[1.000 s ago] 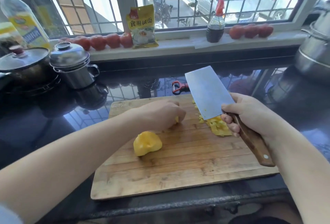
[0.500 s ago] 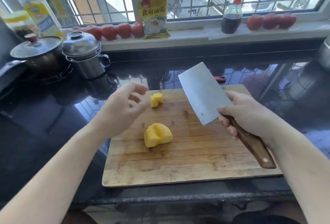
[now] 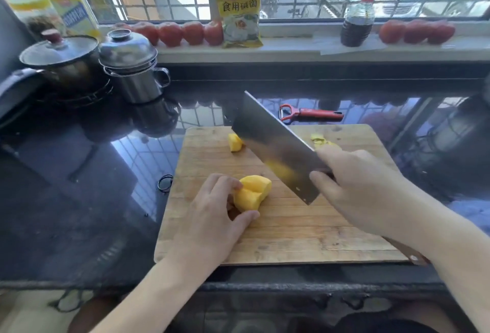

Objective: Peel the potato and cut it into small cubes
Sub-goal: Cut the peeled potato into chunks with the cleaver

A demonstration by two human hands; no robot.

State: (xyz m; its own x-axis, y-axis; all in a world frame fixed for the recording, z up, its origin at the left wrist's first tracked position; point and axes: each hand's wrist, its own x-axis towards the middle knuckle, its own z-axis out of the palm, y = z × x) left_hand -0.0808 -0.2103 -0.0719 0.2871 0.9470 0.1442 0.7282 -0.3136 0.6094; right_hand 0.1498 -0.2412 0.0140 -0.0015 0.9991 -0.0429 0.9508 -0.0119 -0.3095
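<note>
A peeled yellow potato chunk (image 3: 253, 193) lies in the middle of the wooden cutting board (image 3: 305, 242). My left hand (image 3: 214, 216) grips its left side with fingers and thumb. My right hand (image 3: 360, 186) holds the wooden handle of a cleaver (image 3: 275, 144), whose blade slants above the board just right of the chunk. A smaller potato piece (image 3: 235, 142) rests near the board's far edge, partly behind the blade. Yellow potato bits (image 3: 319, 139) show at the far right of the board, partly hidden by my right hand.
A red peeler (image 3: 310, 113) lies on the black counter behind the board. Two lidded pots (image 3: 130, 67) stand at the left. Tomatoes (image 3: 180, 32), a yellow packet (image 3: 240, 11) and a sauce bottle (image 3: 356, 18) line the windowsill.
My left hand set a small piece down at the board's far edge, then came back and took hold of the big chunk. The cleaver lowered toward the chunk.
</note>
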